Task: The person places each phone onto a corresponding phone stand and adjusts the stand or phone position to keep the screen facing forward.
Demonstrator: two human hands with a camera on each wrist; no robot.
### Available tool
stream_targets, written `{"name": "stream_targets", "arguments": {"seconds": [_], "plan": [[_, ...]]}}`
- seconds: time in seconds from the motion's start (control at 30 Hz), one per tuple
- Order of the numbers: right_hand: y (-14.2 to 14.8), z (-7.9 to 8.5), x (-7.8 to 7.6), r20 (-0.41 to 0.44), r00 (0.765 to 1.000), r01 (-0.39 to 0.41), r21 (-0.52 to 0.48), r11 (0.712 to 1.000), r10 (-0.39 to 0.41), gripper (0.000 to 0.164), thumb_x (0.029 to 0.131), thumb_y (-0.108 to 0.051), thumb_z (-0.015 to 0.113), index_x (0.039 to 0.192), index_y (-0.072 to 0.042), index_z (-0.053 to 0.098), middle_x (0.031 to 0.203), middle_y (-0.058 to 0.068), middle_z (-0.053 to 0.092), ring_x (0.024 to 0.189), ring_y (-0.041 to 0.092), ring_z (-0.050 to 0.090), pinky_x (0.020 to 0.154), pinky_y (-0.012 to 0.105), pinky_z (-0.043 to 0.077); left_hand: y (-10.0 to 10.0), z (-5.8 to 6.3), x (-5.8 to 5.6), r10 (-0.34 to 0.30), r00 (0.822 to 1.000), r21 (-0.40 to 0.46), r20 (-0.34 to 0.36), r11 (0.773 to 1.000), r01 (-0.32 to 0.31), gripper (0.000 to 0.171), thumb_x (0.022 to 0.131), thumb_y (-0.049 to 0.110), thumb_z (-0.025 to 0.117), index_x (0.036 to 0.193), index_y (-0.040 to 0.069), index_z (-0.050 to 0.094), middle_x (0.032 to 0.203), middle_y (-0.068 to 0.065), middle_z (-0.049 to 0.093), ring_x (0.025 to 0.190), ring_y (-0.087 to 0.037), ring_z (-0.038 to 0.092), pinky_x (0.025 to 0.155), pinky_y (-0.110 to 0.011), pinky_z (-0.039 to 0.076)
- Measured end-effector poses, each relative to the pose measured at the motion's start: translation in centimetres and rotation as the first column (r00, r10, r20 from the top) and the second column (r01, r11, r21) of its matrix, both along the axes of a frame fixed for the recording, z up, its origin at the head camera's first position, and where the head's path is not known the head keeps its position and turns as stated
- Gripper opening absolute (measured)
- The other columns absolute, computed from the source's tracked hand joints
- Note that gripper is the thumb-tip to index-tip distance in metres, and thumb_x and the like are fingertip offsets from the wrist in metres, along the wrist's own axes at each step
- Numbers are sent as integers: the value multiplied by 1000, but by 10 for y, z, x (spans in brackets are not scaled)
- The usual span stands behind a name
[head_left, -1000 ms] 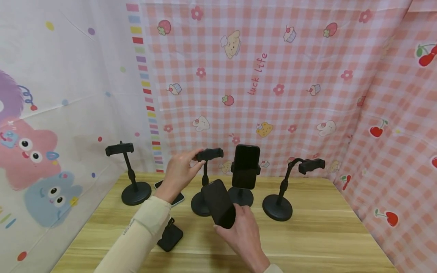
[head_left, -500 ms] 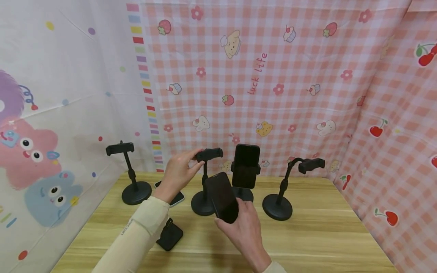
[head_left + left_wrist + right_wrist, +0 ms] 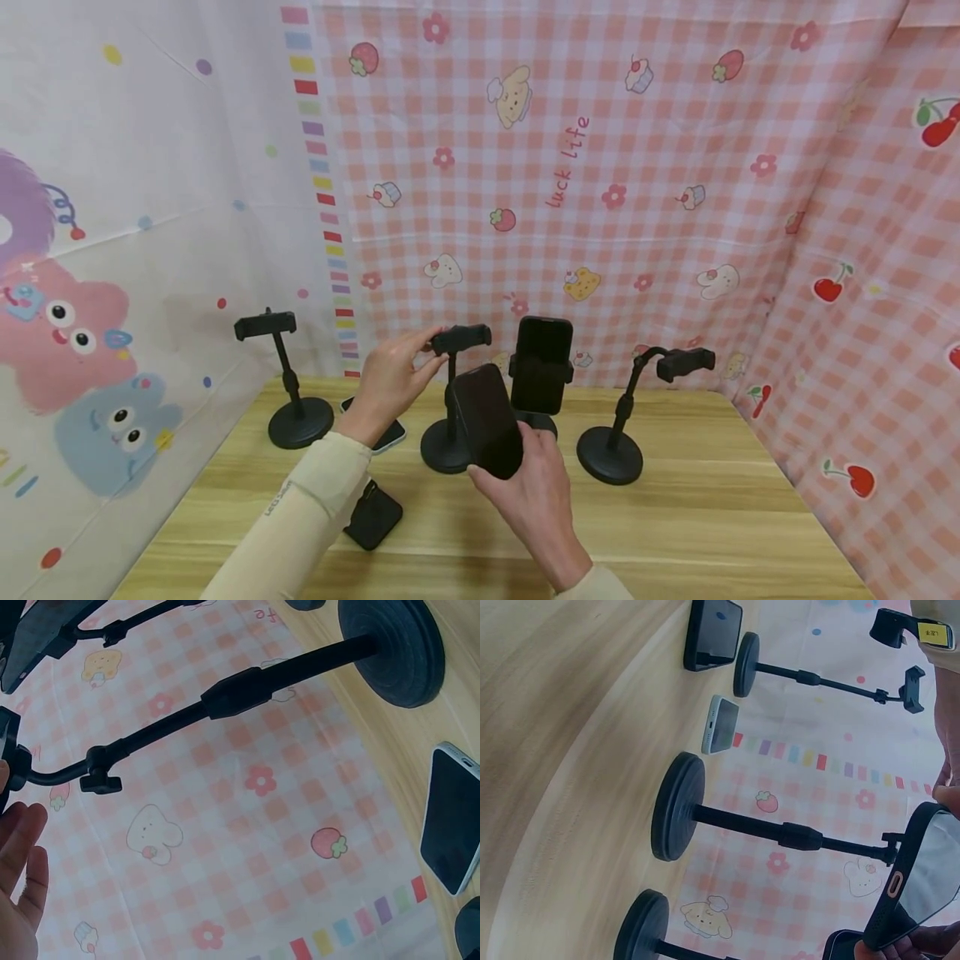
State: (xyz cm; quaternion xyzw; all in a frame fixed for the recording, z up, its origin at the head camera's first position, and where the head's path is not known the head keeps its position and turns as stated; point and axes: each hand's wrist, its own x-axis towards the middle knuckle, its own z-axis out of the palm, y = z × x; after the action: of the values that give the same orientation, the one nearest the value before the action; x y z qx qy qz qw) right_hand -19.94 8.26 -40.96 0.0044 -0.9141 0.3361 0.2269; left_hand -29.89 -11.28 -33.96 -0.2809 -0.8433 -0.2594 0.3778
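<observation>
My left hand (image 3: 393, 383) pinches the left end of the clamp (image 3: 463, 338) on a black phone stand, whose round base (image 3: 442, 447) rests on the table. Below and just right of that clamp, my right hand (image 3: 538, 500) grips a dark smartphone (image 3: 486, 417) by its lower part, its screen tilted up. In the right wrist view, the phone's black case shows a pinkish side button (image 3: 895, 884). The left wrist view has the stand's post (image 3: 240, 694) running to the clamp, with the fingers of my left hand (image 3: 19, 877) beside it.
Right of the worked stand, another stand carries an upright phone (image 3: 542, 365). Further stands are at the far left (image 3: 300, 423) and the right (image 3: 610, 456). A phone (image 3: 390, 437) lies behind my left forearm; another dark phone (image 3: 373, 517) lies nearer. Patterned cloths (image 3: 465, 125) enclose the table (image 3: 675, 517).
My right hand has raised the smartphone up toward the clamp and tilted it more upright. My left hand stays at the clamp.
</observation>
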Motion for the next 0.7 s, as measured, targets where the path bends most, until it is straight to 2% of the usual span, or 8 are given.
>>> {"name": "stream_targets", "arguments": {"seconds": [0.43,0.7], "plan": [[-7,6,-4,-63,997,-37,-33,999,35,88,64,-54,79,129,-1,56,113,17,57,94,28,55,77,49,53,-4,-4,-1,-15,995,6,-97,1000,16,47,77,14,78,122,9,66,99,-12,75,80,-21,68,63,-41,59],[-10,9,-9,-74,997,-37,-54,998,33,88,64,-55,79,131,-2,55,114,16,57,95,27,54,78,49,52,-4,-4,0,-16,993,-14,-116,1000,15,47,79,14,77,124,11,65,103,-12,74,82,-21,68,68,-41,60]]}}
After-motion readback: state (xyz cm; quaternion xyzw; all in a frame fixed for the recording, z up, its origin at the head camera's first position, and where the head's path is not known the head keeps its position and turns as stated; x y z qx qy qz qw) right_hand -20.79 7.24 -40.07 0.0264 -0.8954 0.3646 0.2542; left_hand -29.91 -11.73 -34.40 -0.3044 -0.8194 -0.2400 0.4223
